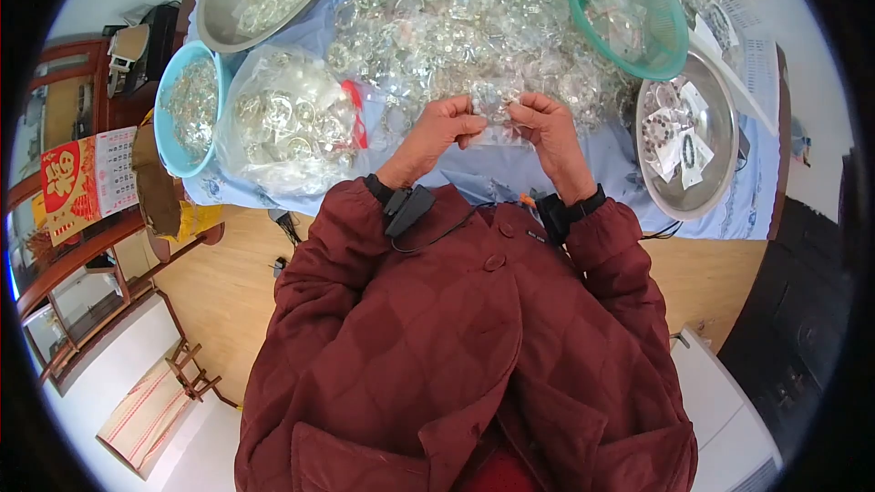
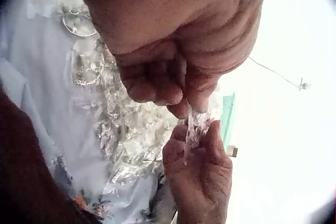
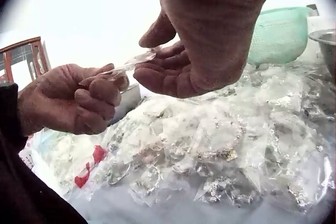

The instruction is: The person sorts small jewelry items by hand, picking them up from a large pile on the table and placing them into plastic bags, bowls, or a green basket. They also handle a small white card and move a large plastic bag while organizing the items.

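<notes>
Between both hands is a small clear plastic bag [image 1: 495, 107], held up over the front edge of a big heap of similar clear packets [image 1: 456, 27]. My left hand [image 1: 439, 135] pinches one side of the bag between thumb and fingers, its other fingers curled in. The right hand [image 1: 554, 141] grips the opposite side with thumb and fingertips. Seen from the right wrist, the bag [image 3: 126, 66] stretches as a thin shiny strip from one hand to the other. What lies inside it is too blurred to tell.
At the left are a blue basin [image 1: 167, 118], a metal bowl [image 1: 214, 23] and a large plastic bag [image 1: 239, 128] of packets. A green basket [image 1: 679, 41] and a metal basin [image 1: 722, 191] with bracelets stand right. A blue cloth [image 1: 602, 159] covers the table.
</notes>
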Demonstrator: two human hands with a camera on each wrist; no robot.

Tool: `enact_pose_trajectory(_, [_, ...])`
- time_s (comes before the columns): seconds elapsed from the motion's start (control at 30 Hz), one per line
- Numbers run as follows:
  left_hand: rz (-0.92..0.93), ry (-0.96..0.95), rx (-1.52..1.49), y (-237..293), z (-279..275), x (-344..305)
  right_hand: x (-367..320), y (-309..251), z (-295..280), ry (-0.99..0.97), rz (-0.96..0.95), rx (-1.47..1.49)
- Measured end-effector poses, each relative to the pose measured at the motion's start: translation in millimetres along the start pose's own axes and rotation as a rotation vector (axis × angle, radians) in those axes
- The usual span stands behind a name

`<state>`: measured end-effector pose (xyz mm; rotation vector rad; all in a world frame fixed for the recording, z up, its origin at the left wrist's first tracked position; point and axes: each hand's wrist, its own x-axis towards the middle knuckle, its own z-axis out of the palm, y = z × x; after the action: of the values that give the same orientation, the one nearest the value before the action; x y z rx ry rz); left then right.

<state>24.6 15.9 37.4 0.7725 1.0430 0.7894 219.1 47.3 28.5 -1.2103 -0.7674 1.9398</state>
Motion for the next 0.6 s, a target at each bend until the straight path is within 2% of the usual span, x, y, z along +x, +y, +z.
enact_pose_trajectory(0.07, [-0.005,0.002,0.045,-0.7,-3.2,-1.6,-6.6,-5.4,5.1,0.048,0.032,0.014])
enact_pose_trajectory(0.2, [-0.017,0.016,0.080,-1.4,-2.7,-4.5,-11.5,-13.3,10.5,0.014,0.033,-0.046])
enact_pose_trajectory(0.4, [-0.031,0.021,0.081,-2.3,-6.3,-5.8,-5.4,-0.1,-4.4,0.010,-0.006,-0.065])
enact_pose_trajectory(0.5, [-0.127,0.010,0.096,0.1,-9.3,-6.9,-7.0,-0.9,-4.1,0.061,0.018,-0.030])
enact_pose_trajectory(0.6, [-0.078,0.049,0.027,-1.4,-7.8,-5.7,-6.9,-1.6,-5.9,0.050,0.021,-0.028])
